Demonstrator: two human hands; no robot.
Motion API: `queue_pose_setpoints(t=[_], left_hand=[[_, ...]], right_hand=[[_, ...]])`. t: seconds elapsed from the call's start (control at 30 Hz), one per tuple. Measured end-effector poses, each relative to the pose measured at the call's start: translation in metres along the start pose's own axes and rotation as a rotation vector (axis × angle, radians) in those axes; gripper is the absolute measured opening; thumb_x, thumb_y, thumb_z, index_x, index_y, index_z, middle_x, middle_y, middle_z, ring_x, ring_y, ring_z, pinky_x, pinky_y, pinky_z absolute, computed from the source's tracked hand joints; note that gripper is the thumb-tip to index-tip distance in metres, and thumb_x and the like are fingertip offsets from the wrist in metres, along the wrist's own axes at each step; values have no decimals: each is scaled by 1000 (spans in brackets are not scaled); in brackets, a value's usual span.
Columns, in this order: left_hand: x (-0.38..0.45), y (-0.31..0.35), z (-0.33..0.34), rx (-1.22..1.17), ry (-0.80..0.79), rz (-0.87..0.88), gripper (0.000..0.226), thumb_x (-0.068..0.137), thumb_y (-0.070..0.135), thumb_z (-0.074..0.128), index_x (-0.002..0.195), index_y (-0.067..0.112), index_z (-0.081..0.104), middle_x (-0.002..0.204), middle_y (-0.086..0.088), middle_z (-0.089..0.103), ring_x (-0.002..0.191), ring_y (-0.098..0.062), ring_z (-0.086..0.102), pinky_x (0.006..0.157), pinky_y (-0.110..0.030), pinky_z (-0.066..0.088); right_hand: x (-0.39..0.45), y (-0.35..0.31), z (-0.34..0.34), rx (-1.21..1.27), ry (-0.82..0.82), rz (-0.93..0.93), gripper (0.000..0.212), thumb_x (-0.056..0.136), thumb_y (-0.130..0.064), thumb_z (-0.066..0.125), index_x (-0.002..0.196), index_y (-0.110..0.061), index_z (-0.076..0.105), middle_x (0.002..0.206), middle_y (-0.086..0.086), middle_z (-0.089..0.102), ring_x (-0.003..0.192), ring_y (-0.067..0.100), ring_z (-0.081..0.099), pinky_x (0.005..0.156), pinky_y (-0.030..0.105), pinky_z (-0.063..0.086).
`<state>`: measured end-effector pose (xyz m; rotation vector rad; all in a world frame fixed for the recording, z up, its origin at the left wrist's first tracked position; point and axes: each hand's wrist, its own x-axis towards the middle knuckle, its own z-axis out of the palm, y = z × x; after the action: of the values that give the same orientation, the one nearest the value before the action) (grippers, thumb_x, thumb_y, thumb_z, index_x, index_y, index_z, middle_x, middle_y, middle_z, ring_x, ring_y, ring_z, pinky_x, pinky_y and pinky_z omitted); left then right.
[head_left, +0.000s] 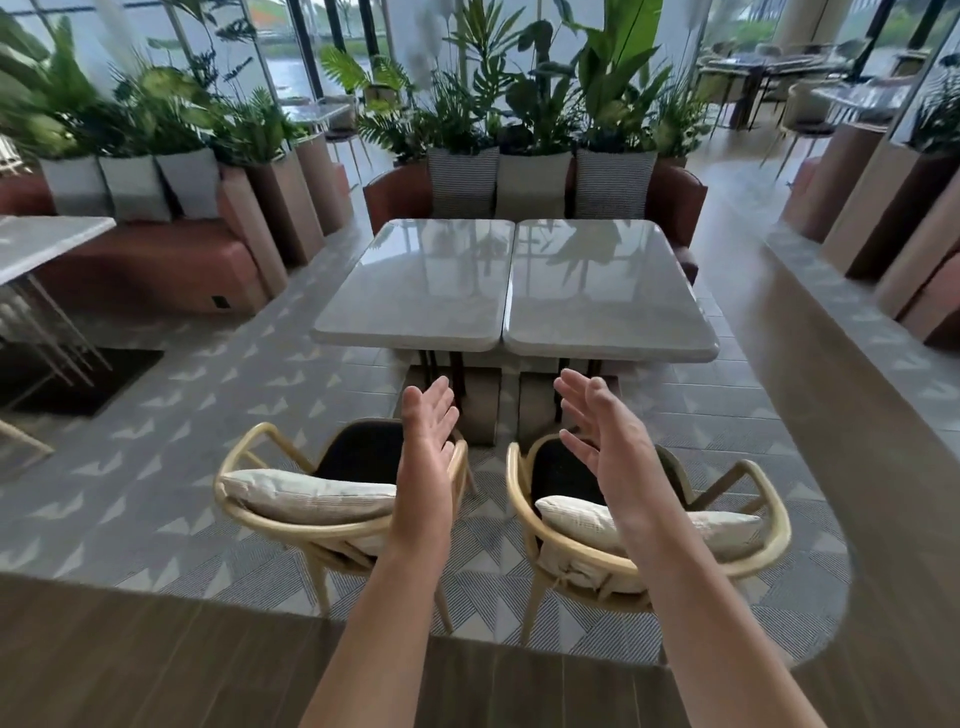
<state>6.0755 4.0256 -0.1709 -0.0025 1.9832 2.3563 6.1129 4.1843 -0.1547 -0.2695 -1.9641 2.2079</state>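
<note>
In the head view both arms stretch forward and down. The left hand (428, 434) and right hand (605, 434) are held up side by side with palms turned inward toward each other. Their fingers are straight and loosely spread, so both hands are open and carry nothing. Below them stand two bentwood armchairs with their backs to the camera. The left armchair (311, 531) lies under and a little left of the left hand. The right armchair (517, 483) lies under and a little right of the right hand. Each has a dark seat and a pale cushion (306, 493) resting against its curved back rail. Neither hand touches a chair; both seem to hover above the gap between the two. The chairs stand on the patterned tiled floor (182, 415), set back from the counter (415, 291). The counter is made of two glossy stone tops pushed edge to edge, with a sofa (672, 200) and leafy plants (545, 93) beyond it. This looks like the reach toward the chairs, with no grasp yet made. The next move probably calls for lowering each hand onto its chair's back rail, curling the fingers round it, and shifting the chairs squarely relative to the counter without dislodging the cushions.
</note>
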Motion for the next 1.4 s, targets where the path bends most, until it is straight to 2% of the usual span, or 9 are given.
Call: queue_pose_setpoints(t=[0.37,0.47,0.57,0.77,0.93,1.03,1.13,1.27,1.4], left_hand=[[74,-27,-93,-72,21,-173,87,85,74,20,151,22,42,156,-2,45,139,-16,46,123,-45,23],[113,-35,-133,-96,10,-239,68,99,65,18,144,24,49,148,-3,53,134,-17,53,121,-44,27],[159,-59,-183,-127,1,-393,56,104,59,21,128,24,58,133,-5,66,121,-19,63,116,-45,34],[197,-122,-283,-82,119,-671,51,104,55,37,122,16,64,112,-5,76,105,-22,72,99,-42,50],[201,-161,-360,-52,210,-780,48,103,54,37,120,18,65,110,-3,76,108,-21,70,102,-44,41],[205,-174,-387,-16,282,-857,43,103,50,43,114,16,66,112,-4,73,109,-20,66,104,-42,38],[209,-189,-403,-29,412,-909,27,102,36,51,101,12,64,101,-6,74,99,-22,68,108,-46,39],[217,-204,-412,38,533,-917,10,100,15,55,93,8,59,77,-9,62,76,-22,64,99,-51,53],[224,-222,-419,158,626,-867,15,95,9,63,103,3,53,90,-12,63,82,-23,65,87,-47,58]], right_hand=[[56,47,89,-47,28,112,41,107,-32,37,144,-18,49,143,-4,54,133,10,48,115,36,39],[80,66,129,-40,50,143,34,106,-29,38,136,-23,53,136,-6,57,131,10,50,111,33,40],[105,96,178,-23,119,239,30,106,-28,43,128,-22,62,128,-7,64,122,6,56,106,31,45],[133,181,255,13,215,524,22,104,-25,49,116,-19,66,126,3,66,121,17,59,108,42,46],[133,256,298,12,330,731,17,104,-23,50,102,-18,66,112,4,70,113,22,64,103,41,50],[129,286,315,27,361,850,14,102,-20,53,94,-18,63,115,10,68,110,23,63,99,39,52],[122,315,322,82,433,937,10,101,-17,56,105,-9,61,117,13,66,108,22,64,100,40,53],[123,340,324,163,578,1027,32,98,-12,62,125,2,54,112,15,64,101,23,66,95,42,57],[125,357,328,286,620,1060,46,94,-4,64,137,-3,46,127,17,62,100,26,68,96,47,56]])
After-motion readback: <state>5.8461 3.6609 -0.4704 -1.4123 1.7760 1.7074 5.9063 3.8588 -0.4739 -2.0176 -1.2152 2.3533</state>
